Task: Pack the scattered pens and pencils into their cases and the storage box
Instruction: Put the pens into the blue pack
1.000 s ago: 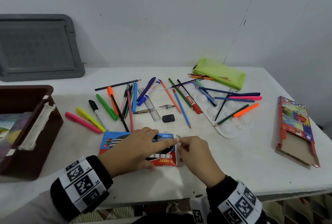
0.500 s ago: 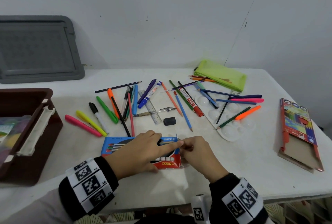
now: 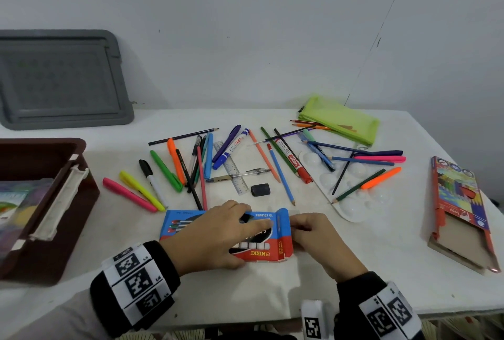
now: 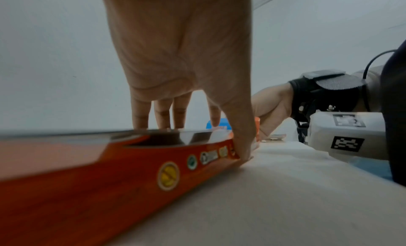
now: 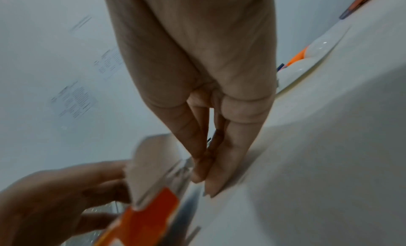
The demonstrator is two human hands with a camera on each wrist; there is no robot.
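The left hand (image 3: 218, 233) lies flat on the blue-and-red pen box (image 3: 275, 253), fingers straight along its top and thumb (image 4: 239, 131) pressed against its near red edge, pinning it to the tabletop (image 3: 381, 271). At the box's open end, just right of that hand, the right hand (image 3: 316, 238) has its fingertips (image 5: 211, 170) drawn together against the raised flap (image 3: 283, 219); whether they pinch anything cannot be told. Beyond both hands the loose pens and pencils (image 3: 207, 165) lie scattered, with a clear ruler (image 3: 231, 169) and a black eraser (image 3: 260, 189) among them. Farther right a white paint palette (image 3: 351, 211) carries more pencils, with a lime pouch (image 3: 338, 119) behind it. Far to the right of the right hand lies an orange coloured-pencil case (image 3: 458, 198), half slid open. Well left of the left hand stands the brown storage box (image 3: 54, 230), a grey lid (image 3: 60, 78) leaning on the wall behind it.
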